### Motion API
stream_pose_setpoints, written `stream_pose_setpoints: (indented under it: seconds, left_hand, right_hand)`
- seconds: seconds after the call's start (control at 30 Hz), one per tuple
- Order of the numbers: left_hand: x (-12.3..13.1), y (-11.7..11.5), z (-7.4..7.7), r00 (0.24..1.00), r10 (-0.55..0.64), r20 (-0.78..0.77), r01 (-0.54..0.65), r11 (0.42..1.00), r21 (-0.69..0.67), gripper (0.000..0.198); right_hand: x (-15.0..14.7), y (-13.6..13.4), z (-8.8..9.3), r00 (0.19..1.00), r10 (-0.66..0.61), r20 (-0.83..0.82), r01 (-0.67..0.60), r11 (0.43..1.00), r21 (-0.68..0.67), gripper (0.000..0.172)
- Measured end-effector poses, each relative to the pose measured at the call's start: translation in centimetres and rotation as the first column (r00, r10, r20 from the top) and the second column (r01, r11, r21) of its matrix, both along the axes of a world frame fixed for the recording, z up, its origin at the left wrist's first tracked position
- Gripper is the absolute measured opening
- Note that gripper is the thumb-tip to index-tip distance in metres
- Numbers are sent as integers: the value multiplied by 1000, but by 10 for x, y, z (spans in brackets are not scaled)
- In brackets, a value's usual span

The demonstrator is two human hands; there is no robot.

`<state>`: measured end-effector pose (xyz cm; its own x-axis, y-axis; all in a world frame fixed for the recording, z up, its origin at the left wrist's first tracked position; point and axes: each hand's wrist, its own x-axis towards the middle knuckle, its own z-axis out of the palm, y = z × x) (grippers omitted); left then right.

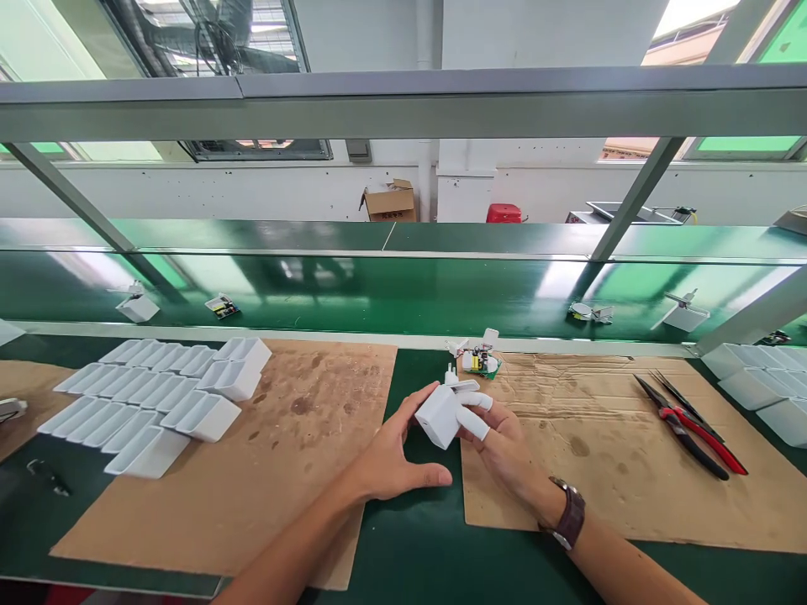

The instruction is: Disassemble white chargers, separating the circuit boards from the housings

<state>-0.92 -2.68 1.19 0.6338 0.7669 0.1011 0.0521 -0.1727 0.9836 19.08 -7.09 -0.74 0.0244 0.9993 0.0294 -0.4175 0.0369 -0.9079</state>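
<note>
A white charger housing [440,414] with a plug end on top sits between both hands over the green mat. My left hand [396,454] rests against its left side, fingers curled round it and thumb stretched out low. From the right, my right hand [503,441] grips the housing with fingers in white finger cots; a brown watch is on that wrist. Just beyond the hands lies a small circuit board with white parts [477,357].
Rows of empty white housings [151,395] lie on the left cardboard sheet [296,445]. Red-handled pliers [690,424] rest on the right cardboard [598,470]. More white housings [762,378] stand far right. A green conveyor belt [403,290] carries scattered parts behind.
</note>
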Motion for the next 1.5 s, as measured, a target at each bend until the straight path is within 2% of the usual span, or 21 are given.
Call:
stream_pose_setpoints:
  seconds: [0.13,0.2,0.3,0.6,0.73,0.8,0.87,1.0,1.07,1.13,1.23,1.37,1.43,1.5]
  left_hand:
    - [3,3,8,977,-73,199,113,974,-197,84]
    - [4,5,12,970,-88,225,146,956,-253,71]
    - [4,8,15,971,-76,225,137,953,-270,63]
    - [5,10,-3,953,28,302,54,964,-260,67]
    - [4,12,0,953,21,302,66,959,-276,62]
    - [3,15,2,968,39,248,46,943,-330,57]
    - [3,19,5,980,115,162,-41,916,-400,56]
    - [5,25,8,944,305,128,-203,841,-502,63]
    - [5,26,9,911,387,144,-262,812,-522,66]
    - [4,28,9,883,441,160,-296,788,-540,68]
    - [2,30,10,867,466,178,-285,755,-591,67]
    - [0,24,15,871,418,256,-168,745,-645,60]
    - [0,20,17,868,400,293,-113,735,-668,57]
    - [0,18,16,856,390,339,-67,734,-675,54]
  right_hand:
    - [-4,-1,7,968,88,-235,-106,992,-64,27]
    - [-4,-3,9,954,126,-273,-150,986,-70,25]
    - [-2,-3,11,949,159,-273,-186,980,-76,22]
    - [5,1,4,992,125,6,-125,992,-11,30]
    - [7,7,1,989,89,117,-99,991,84,27]
    - [8,14,2,964,92,250,-133,979,153,28]
    - [13,22,4,898,63,436,-166,965,203,33]
    - [37,35,12,761,-63,646,-85,977,196,27]
    - [57,34,19,652,-129,747,-26,981,192,21]
    - [84,27,29,509,-194,838,50,979,196,21]
    - [133,7,41,267,-246,932,198,960,196,24]
    - [208,-27,44,-28,-164,986,419,894,161,23]
    - [244,-38,39,-128,-82,988,512,848,137,18]
    - [275,-45,32,-183,10,983,576,811,99,17]
